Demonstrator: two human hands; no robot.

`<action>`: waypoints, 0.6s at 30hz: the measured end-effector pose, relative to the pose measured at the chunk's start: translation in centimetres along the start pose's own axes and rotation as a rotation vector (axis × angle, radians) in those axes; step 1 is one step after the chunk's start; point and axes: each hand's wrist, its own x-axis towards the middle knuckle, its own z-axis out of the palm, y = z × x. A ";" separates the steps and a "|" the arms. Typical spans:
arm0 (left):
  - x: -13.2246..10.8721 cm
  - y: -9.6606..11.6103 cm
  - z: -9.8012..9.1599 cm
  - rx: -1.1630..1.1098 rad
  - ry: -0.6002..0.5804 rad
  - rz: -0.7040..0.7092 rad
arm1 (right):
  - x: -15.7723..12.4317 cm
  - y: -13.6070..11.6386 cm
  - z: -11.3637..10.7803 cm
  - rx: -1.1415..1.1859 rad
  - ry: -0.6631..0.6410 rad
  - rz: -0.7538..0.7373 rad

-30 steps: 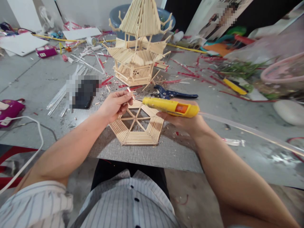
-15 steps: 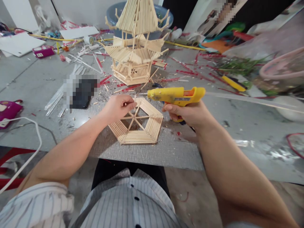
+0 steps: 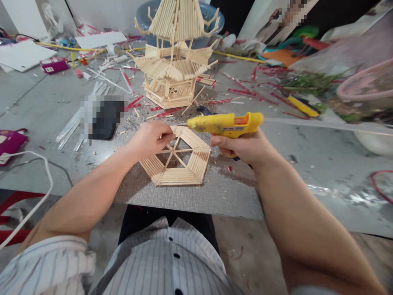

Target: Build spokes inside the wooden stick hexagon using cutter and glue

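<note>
Hexagonal stick frame (image 3: 199, 160): lying flat on the grey worktop (image 3: 46, 106), just below the centre of the frame and close to the near edge. Six bands of pale sticks are forming the ring, and thin spokes are meeting at a hub in the open middle.

Left grip (image 3: 150, 139): I am resting it on the upper-left rim of the frame. Thumb and fingertips are pressing together in a pinch on that rim. Whether a loose stick is sitting between them is too small to tell.

Right grip (image 3: 245, 147): I am wrapping it tight around the handle of the yellow glue gun (image 3: 225, 123), right of centre. The gun is lying level above the frame's upper-right side. Its nozzle is pointing left, and the tip is ending just beside my left fingertips. A translucent glue stick (image 3: 322, 125) is trailing out of the gun's back toward the right edge of the frame.

Surroundings:
- A tiered stick pagoda (image 3: 173, 61) is standing upright at top centre, well apart from the frame, with a blue basin (image 3: 215, 22) behind it.
- A dark flat object (image 3: 109, 119), partly blurred, is lying left of centre.
- A blue-handled tool (image 3: 204, 110) is showing just behind the gun's nozzle end.
- Red scraps and cut sticks are littering the upper half of the worktop.
- A white cable (image 3: 46, 176) is looping at the lower left.
- A pink basket (image 3: 365, 86) is sitting at the right edge.
</note>
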 end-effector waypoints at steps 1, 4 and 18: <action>0.0 0.0 0.0 0.002 -0.004 -0.004 | 0.0 0.1 0.0 -0.006 -0.003 0.001; 0.0 0.2 0.0 0.008 -0.014 -0.013 | 0.2 0.2 0.0 -0.022 0.006 0.015; 0.0 0.2 0.0 0.008 -0.024 -0.020 | 0.1 0.3 -0.2 -0.030 0.001 0.032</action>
